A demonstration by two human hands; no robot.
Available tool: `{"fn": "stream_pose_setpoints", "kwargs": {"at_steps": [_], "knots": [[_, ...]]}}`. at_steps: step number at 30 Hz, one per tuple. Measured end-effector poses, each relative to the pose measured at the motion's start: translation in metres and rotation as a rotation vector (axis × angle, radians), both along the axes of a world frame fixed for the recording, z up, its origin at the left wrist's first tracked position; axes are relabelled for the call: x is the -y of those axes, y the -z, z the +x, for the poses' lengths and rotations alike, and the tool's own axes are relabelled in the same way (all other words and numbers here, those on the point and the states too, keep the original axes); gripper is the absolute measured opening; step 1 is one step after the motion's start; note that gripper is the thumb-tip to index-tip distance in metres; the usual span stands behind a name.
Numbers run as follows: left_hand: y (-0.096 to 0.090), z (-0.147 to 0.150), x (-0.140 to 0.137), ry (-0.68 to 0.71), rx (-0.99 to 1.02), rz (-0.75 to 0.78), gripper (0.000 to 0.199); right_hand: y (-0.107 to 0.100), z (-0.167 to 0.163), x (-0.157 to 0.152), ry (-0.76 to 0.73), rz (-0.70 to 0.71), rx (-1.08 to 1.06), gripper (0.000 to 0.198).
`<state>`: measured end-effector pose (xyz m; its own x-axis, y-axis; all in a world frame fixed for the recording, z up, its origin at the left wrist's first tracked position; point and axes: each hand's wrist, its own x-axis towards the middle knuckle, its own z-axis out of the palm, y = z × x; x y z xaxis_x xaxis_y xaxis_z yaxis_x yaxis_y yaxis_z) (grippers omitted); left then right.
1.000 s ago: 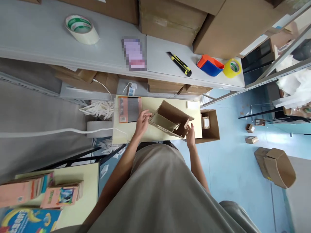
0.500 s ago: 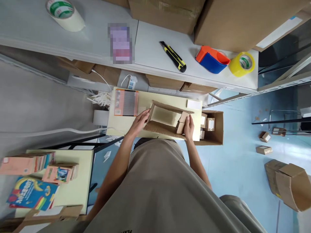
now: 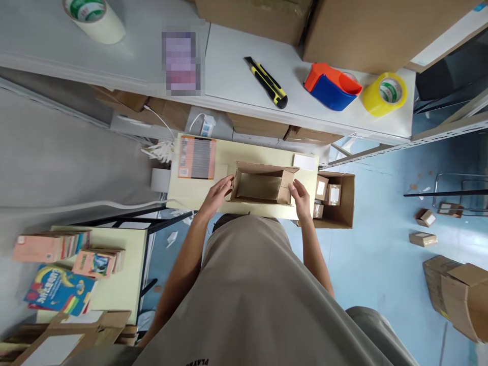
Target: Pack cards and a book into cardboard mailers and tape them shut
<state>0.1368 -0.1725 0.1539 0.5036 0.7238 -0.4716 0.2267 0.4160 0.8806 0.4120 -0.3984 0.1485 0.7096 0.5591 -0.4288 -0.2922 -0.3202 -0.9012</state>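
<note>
Open brown rectangular cardboard box (image 3: 263,170) on pale-yellow rectangular bench (image 3: 251,153); left hand (image 3: 215,196) and right hand (image 3: 301,199) at opposite ends, each grip apart.

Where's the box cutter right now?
In the head view, the box cutter lies near the top, slightly right of centre, on the grey shelf, left of the orange-and-blue object.

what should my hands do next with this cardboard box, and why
Probably have the right hand press the two cardboard pieces at the right end of the open box, with the left hand steadying the other end: a line shows between the pieces, and each hand is at its end.
</note>
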Motion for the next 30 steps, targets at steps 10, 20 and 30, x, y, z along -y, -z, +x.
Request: {"fn": "stream_pose_setpoints", "kwargs": {"at_steps": [10,20,30], "knots": [[-0.003,-0.01,-0.014,0.333,0.058,0.036,0.125,-0.012,-0.003,-0.007,0.021,0.006,0.028,0.085],[0.0,0.013,-0.019,0.287,-0.23,0.508,0.137,-0.025,-0.011,0.019,-0.116,-0.042,0.123,0.099],[-0.022,0.015,-0.018,0.503,-0.31,0.806,0.057,-0.035,-0.009,0.008,-0.243,-0.063,0.259,0.105]]}}
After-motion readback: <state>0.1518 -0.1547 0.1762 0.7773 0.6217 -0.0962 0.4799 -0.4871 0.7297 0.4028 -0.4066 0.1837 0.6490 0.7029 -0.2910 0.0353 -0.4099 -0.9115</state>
